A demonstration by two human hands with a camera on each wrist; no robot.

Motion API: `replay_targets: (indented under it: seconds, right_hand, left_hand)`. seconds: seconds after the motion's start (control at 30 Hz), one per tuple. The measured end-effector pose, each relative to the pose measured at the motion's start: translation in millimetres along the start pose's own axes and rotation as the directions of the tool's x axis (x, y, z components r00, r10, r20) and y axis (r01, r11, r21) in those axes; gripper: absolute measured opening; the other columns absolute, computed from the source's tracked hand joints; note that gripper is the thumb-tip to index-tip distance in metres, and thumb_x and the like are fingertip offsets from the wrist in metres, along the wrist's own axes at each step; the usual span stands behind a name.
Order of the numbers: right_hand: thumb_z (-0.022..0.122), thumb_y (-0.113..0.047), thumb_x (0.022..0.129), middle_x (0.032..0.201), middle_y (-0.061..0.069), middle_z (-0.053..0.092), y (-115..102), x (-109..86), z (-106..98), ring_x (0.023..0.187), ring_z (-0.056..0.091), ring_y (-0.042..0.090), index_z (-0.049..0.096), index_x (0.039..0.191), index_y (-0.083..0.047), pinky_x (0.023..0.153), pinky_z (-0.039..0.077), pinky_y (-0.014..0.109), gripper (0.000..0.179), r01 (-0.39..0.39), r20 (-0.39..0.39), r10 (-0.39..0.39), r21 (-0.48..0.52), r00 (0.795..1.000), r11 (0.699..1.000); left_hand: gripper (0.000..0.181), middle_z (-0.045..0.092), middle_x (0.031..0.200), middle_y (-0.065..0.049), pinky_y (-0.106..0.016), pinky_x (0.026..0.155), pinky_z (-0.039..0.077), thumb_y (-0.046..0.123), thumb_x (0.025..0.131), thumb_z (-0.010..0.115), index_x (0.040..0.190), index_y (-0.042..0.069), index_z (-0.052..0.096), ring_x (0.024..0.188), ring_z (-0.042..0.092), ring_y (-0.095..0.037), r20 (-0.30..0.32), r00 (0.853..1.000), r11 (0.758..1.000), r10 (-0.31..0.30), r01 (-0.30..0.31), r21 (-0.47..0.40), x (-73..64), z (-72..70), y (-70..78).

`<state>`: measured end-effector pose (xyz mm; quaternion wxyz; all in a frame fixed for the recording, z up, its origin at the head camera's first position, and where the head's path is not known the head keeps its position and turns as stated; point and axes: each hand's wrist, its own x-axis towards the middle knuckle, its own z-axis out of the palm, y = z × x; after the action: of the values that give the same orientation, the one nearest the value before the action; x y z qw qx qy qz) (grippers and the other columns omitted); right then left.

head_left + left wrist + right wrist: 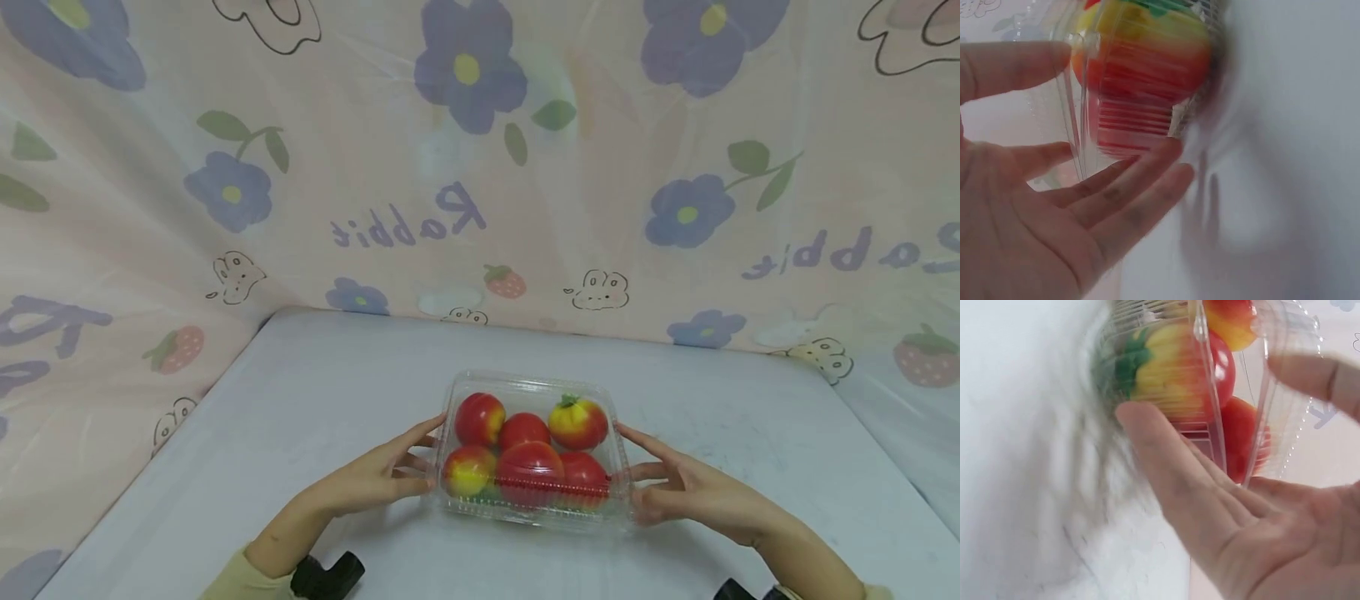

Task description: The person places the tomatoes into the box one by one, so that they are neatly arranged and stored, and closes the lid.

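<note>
A clear plastic clamshell box (536,521) is in the middle of the white table, its lid lying over several red and yellow fruits (531,468). One fruit (577,423) shows a green leafy top. My left hand (375,473) touches the box's left side, its fingers nearly straight and spread. On the opposite side my right hand (693,492) touches the box the same way. In the left wrist view, the fingertips lie along the ribbed wall of the box (1135,128). Whether the box rests on the table or is slightly raised, I cannot tell.
The white tabletop (360,367) stretches around the box. Behind it and at both sides hangs a pale curtain (570,192) printed with flowers, rabbits and strawberries. A black wrist device (327,575) is strapped by the left sleeve, and another (735,590) by the right.
</note>
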<state>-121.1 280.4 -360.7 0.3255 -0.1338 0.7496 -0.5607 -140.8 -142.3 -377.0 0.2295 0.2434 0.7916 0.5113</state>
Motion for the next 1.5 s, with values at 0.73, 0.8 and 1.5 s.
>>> replay_targets:
  seconds: [0.73, 0.8, 1.5]
  right_hand:
    - [0.054, 0.000, 0.094, 0.094, 0.009, 0.071, 2, 4.9, 13, 0.092, 0.069, 0.025, -0.023, 0.150, -0.021, 0.081, 0.058, 0.041, 0.097, 0.023, 0.118, -0.051, 0.226, 0.992, 0.974]
    - [0.054, 0.000, 0.093, 0.094, 0.009, 0.071, 4, 5.1, 14, 0.091, 0.069, 0.026, -0.023, 0.150, -0.021, 0.081, 0.058, 0.041, 0.098, 0.025, 0.119, -0.055, 0.237, 0.991, 0.971]
    - [0.055, 0.001, 0.093, 0.097, 0.016, 0.071, 6, 5.5, 16, 0.087, 0.071, 0.025, -0.024, 0.149, -0.024, 0.078, 0.059, 0.038, 0.100, 0.006, 0.130, -0.043, 0.271, 0.991, 0.963]
  left_hand:
    - [0.087, 0.062, 0.086, -0.005, -0.042, 0.072, 0.060, 0.005, 0.090, 0.061, 0.155, 0.010, 0.003, 0.084, 0.071, -0.033, 0.146, 0.989, 0.942, -0.013, 0.061, -0.330, 1.4, -2.5, -1.5]
    - [0.088, 0.063, 0.085, -0.005, -0.042, 0.072, 0.060, 0.005, 0.089, 0.061, 0.155, 0.010, 0.003, 0.084, 0.071, -0.033, 0.147, 0.989, 0.934, -0.016, 0.068, -0.351, 2.0, -1.8, -2.1]
    - [0.090, 0.068, 0.078, -0.004, -0.038, 0.076, 0.059, -0.003, 0.087, 0.060, 0.155, 0.012, 0.004, 0.071, 0.071, -0.017, 0.156, 0.987, 0.883, 0.023, 0.053, -0.466, 5.2, 3.1, -7.5]
